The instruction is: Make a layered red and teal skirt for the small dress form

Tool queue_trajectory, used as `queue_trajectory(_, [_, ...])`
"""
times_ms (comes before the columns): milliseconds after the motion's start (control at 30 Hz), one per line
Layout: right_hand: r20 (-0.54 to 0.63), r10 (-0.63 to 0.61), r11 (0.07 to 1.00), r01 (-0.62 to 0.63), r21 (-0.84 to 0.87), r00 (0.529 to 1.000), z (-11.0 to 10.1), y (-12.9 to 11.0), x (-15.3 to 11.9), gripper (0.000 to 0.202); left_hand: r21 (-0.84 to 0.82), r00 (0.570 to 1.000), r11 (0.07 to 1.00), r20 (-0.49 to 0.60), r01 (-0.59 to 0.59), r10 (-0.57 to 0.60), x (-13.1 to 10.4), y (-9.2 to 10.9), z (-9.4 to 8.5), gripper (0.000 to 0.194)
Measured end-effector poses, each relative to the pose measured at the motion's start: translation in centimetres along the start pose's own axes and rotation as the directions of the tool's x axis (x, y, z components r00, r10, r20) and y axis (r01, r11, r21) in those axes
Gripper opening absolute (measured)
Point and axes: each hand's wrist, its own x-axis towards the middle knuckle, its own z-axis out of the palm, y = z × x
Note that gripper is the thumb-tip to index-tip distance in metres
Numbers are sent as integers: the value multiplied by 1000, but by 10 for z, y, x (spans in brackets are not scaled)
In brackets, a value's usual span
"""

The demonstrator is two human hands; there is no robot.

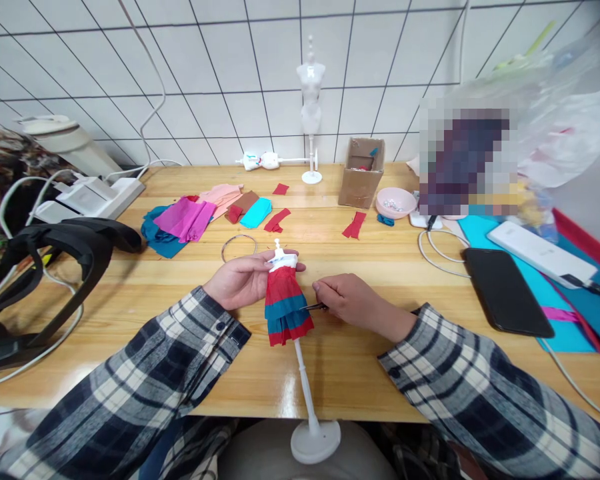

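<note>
A small white mannequin on a stand [304, 380] wears a tiered red and blue paper dress [284, 293]. My left hand [245, 277] is wrapped behind the mannequin's upper part and holds it tilted, its round base toward me past the table's front edge. To the right of the dress, my right hand [347, 300] is closed on small dark-handled scissors or tweezers [316, 307]; which of the two is too small to tell. The tool's tip touches the blue tier of the skirt.
Crepe paper pieces [190, 219], red scraps [354, 225] and a metal ring [239, 248] lie beyond my hands. Farther back are another mannequin [311, 100], a cardboard box [361, 173] and a pink bowl [396, 202]. A phone [507, 291] lies right, a black headset [45, 280] left.
</note>
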Motion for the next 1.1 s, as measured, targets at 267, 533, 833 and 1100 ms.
queue_trajectory(267, [4,5,1000,-5,-1,1000,0,0,1,44,2,1000,1000,7,-2,2,0,0,0,41])
queue_trajectory(533, [7,-5,1000,5,-25,1000,1,1,1,43,7,1000,1000,-10,-1,1,0,0,0,40])
queue_trajectory(833, [2,-23,999,23,-32,1000,-1,-1,1,42,9,1000,1000,-7,-4,4,1,-1,0,41])
queue_trajectory(1100, [24,-49,999,48,22,999,-1,-3,-1,41,15,1000,1000,-9,2,-2,0,-1,0,40])
